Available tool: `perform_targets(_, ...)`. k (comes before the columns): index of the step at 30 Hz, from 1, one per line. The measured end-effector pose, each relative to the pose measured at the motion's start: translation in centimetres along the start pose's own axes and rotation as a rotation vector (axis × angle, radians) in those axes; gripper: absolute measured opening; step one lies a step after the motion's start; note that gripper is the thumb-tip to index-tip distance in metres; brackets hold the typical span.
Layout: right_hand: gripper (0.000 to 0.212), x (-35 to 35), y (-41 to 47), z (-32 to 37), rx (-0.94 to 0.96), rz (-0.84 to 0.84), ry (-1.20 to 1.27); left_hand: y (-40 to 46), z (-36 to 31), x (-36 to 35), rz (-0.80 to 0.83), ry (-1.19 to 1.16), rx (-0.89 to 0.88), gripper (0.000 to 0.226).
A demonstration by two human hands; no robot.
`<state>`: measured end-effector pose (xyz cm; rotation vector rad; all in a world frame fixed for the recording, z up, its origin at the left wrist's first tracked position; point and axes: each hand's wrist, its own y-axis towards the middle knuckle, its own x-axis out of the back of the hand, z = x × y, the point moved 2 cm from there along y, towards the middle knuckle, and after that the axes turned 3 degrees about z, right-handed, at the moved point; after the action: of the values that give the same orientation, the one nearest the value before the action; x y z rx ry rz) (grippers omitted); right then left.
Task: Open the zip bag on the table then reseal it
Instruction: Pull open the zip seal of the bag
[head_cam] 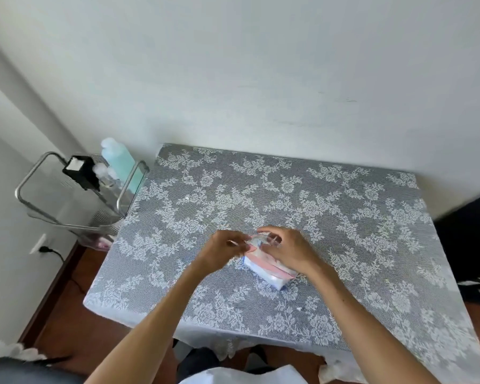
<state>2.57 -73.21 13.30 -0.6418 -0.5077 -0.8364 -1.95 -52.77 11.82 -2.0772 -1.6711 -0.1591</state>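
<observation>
On a table (pixel 344 217) covered with a grey floral lace cloth, a clear zip bag (pixel 266 268) with white and pink contents lies near the middle. The left hand (pixel 223 249) and right hand (pixel 287 249) both pinch the bag's far top edge, fingers curled, close together. A metal cart (pixel 75 198) holding a pale green bottle (pixel 121 159) stands beside the table's left edge, against the white wall (pixel 261 65).
</observation>
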Motion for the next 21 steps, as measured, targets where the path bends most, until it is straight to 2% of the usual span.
perform_targets(6,0.036,0.5,0.8,0.7,0.057,0.091,0.034,0.3,-0.5,0.3,0.032,-0.018,0.014,0.02)
perform_targets(13,0.03,0.9,1.0,1.5,0.03,0.071,0.018,0.6,-0.6,0.0,0.079,-0.037,0.012,0.01)
perform_targets(21,0.026,1.0,0.9,1.1,0.067,0.046,0.044,0.4,-0.5,0.0,0.146,-0.281,-0.016,0.02)
